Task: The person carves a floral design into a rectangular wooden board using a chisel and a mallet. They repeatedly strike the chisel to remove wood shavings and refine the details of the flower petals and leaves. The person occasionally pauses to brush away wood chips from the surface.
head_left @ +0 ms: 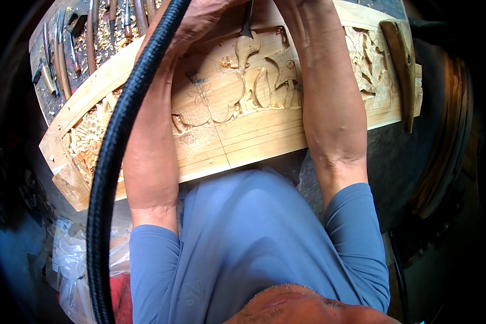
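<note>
Both my forearms reach over a long, pale carved wooden panel. The steel blade of a carving gouge comes down from the upper edge. Its flared tip meets a raised, rounded scroll in the relief. What grips its handle is out of the picture. My left hand shows only its wrist and heel at the top, left of the blade, with its fingers cut off. On the right my forearm leaves by the upper edge, and that hand lies beyond the picture. Pencil lines and shallow cut shapes mark the wood between my arms.
Several chisels and gouges lie among wood chips at the upper left. A brown wooden bar crosses the panel's right end. A thick black braided cable runs down the left. Clear plastic bags sit at the lower left.
</note>
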The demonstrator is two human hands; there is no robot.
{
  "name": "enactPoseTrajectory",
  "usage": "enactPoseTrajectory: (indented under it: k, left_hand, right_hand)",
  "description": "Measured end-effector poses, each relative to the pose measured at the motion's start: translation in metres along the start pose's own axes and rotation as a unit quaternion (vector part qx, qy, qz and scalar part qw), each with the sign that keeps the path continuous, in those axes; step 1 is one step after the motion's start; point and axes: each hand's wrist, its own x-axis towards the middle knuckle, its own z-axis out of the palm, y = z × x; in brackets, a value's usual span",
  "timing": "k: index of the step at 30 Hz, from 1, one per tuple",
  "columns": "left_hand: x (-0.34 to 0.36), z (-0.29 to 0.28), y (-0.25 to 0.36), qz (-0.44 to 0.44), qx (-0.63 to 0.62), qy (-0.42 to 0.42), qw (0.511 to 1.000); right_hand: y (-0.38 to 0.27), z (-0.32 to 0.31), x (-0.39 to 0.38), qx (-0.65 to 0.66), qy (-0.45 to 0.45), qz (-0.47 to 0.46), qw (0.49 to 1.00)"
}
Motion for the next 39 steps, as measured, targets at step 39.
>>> enactPoseTrajectory:
  k: [39]
  left_hand:
    - [0.002, -0.007, -0.008, -0.010, -0.007, -0.024, 1.000]
  right_hand:
    - [-0.001, 0.007, -0.013, -0.050, 0.047, -0.013, 0.998]
